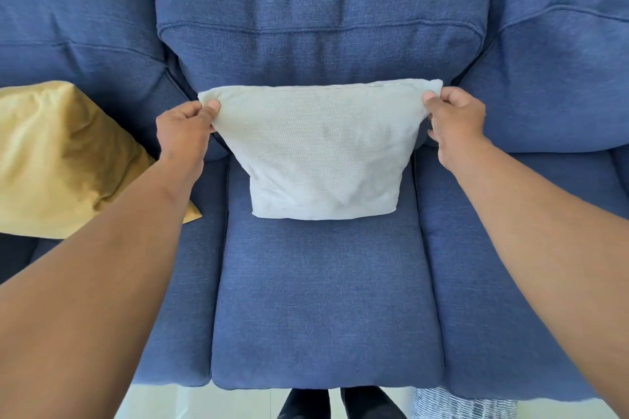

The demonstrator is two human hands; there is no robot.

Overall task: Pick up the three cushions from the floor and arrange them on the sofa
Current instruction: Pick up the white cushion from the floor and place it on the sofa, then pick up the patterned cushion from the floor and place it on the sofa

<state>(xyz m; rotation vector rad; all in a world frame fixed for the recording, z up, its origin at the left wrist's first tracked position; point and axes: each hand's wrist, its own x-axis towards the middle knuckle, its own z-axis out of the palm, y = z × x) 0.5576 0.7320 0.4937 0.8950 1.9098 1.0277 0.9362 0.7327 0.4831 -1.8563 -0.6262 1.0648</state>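
- While a gold cushion [64, 160] leans at nine o'clock, a striped cushion [459, 403] lies on the floor at five o'clock.
- Left hand [185, 131] and right hand [454, 122] each pinch a top corner of the white cushion [320, 153], upright on the sofa [323, 299].

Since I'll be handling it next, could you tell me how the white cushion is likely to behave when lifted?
The white cushion probably sags: pinched corners stretch its top while the body narrows below. Likely light, since fingertips alone hold it.
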